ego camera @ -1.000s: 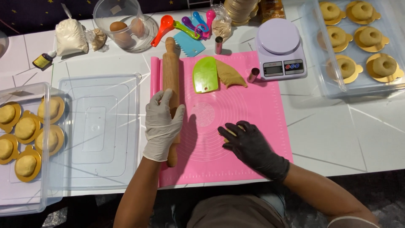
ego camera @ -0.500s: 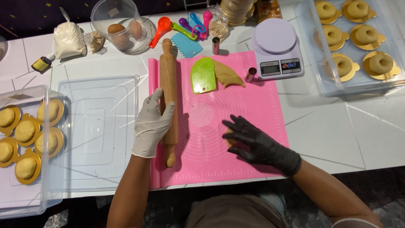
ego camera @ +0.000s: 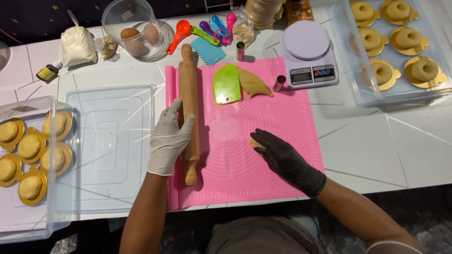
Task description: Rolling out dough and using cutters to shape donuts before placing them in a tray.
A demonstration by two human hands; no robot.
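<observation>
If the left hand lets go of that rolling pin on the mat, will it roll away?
Probably. The rolling pin is a smooth wooden cylinder lying lengthwise on the flat pink mat, so a sideways nudge should roll it. It looks stiff and fairly heavy. The left hand, wrapped around it, steadies it.
</observation>
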